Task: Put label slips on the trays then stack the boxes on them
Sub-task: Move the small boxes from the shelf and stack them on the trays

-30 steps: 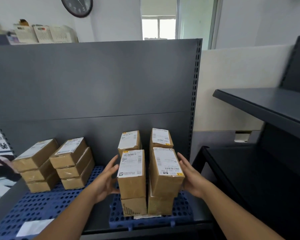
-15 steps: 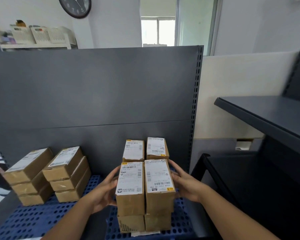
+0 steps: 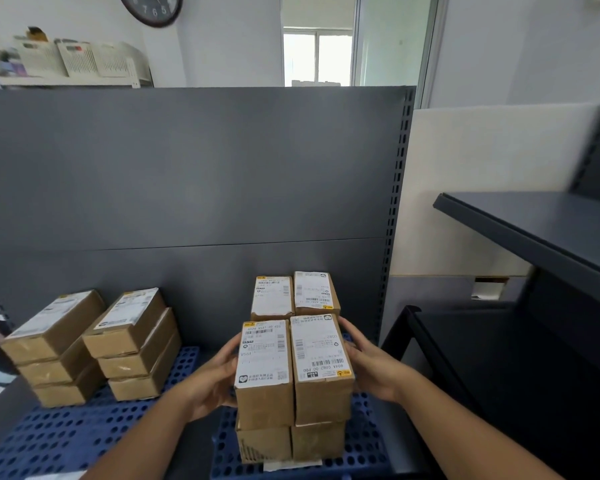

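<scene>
Looking down from my head camera, I am pressing my left hand (image 3: 211,382) flat against the left side of the near left cardboard box (image 3: 264,374), fingers spread and open along its wall, while my right hand (image 3: 369,367) is cupping the right side of the near right cardboard box (image 3: 321,368), fingers likewise open and laid against the cardboard. The two boxes are sitting side by side, touching, squeezed between my palms, each resting on a lower box (image 3: 317,441) of the same kind on the right blue perforated tray (image 3: 364,445). Just behind them two more labelled boxes (image 3: 293,294) are standing side by side against the grey shelf back panel (image 3: 187,168). A white label slip (image 3: 291,465) is peeking out from under the front of the stack at the tray's near edge. On the left blue tray (image 3: 66,438), well apart from my hands, two further stacks of three boxes (image 3: 94,344) are sitting. A dark empty-looking shelf unit (image 3: 534,237) is standing to my right, and a wall clock (image 3: 151,8) is hanging above.
</scene>
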{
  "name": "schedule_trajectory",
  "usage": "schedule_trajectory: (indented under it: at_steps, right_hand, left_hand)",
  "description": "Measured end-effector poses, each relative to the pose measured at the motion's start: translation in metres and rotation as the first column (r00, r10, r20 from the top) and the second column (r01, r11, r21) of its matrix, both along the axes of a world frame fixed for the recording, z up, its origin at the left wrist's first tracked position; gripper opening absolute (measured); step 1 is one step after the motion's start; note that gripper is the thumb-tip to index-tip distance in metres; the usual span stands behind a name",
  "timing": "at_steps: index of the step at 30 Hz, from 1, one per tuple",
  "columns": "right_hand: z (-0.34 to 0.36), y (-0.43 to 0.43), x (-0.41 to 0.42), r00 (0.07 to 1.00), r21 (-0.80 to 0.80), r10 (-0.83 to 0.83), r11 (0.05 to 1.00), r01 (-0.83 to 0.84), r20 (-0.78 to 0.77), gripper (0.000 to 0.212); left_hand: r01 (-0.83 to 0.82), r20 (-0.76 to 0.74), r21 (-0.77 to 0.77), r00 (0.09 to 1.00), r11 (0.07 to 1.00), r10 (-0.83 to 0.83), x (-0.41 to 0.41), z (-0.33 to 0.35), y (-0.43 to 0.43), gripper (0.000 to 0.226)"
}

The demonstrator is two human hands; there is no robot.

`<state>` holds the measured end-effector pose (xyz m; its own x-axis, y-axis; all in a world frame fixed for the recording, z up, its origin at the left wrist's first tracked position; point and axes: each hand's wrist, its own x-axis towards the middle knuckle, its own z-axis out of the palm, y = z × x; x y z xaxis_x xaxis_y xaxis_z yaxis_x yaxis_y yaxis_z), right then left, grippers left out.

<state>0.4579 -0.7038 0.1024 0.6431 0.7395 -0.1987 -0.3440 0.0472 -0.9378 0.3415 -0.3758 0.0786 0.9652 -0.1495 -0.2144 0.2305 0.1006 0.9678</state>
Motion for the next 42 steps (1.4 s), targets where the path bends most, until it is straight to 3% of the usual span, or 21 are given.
schedule_trajectory:
  at_steps: [12,17,29,42]
  right_hand:
    - [-0.003,0.001,0.000,1.000,0.001,0.005,1.000,-0.005,0.000,0.065]
    - [0.000,0.000,0.001,1.000,0.019,0.023,1.000,-0.023,0.007,0.064]
    - [-0.008,-0.004,-0.003,1.000,0.029,-0.013,0.999,0.013,-0.002,0.067]
    - [-0.009,-0.009,-0.009,0.995,0.086,-0.091,0.992,0.094,-0.031,0.061]
  left_hand:
    - [-0.046,0.016,-0.043,0.999,0.998,0.047,-0.008,0.004,-0.010,0.056]
    - [-0.031,0.038,-0.044,0.999,0.999,0.033,-0.013,0.010,-0.015,0.076]
    - [-0.078,0.094,-0.019,0.992,0.997,0.079,-0.029,0.012,-0.022,0.088]
    - [-0.219,0.071,-0.116,0.971,0.969,0.228,-0.063,0.008,-0.024,0.093]
